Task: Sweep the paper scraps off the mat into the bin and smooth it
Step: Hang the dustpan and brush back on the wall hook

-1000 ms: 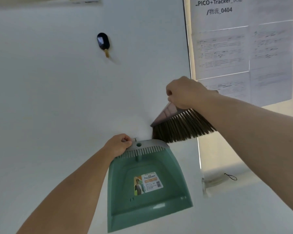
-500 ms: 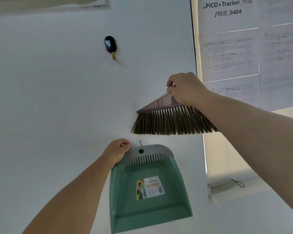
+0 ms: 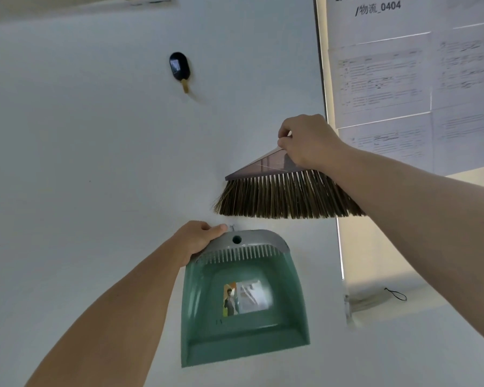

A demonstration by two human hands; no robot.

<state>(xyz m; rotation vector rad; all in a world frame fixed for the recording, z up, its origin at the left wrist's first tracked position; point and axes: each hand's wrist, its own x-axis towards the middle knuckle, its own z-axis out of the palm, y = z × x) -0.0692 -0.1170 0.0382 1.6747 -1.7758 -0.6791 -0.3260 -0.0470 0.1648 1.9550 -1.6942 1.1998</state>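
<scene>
Presently against wall (image 3: 95, 163): green dustpan (image 3: 287, 317), grey toothed rim gripped by left hand (image 3: 199, 238); just above dustpan, brown-bristled brush (image 3: 285, 196) gripped by right hand (image 3: 308, 141).

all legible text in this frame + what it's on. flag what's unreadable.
"/物流_0404": on the header sheet posted at top right.
"PICO": line above it on the same sheet, cut by the frame edge; the rest is unreadable.
Too small to read: body text on the printed sheets below.
Blurred, unreadable: the sticker inside the green dustpan.
</scene>
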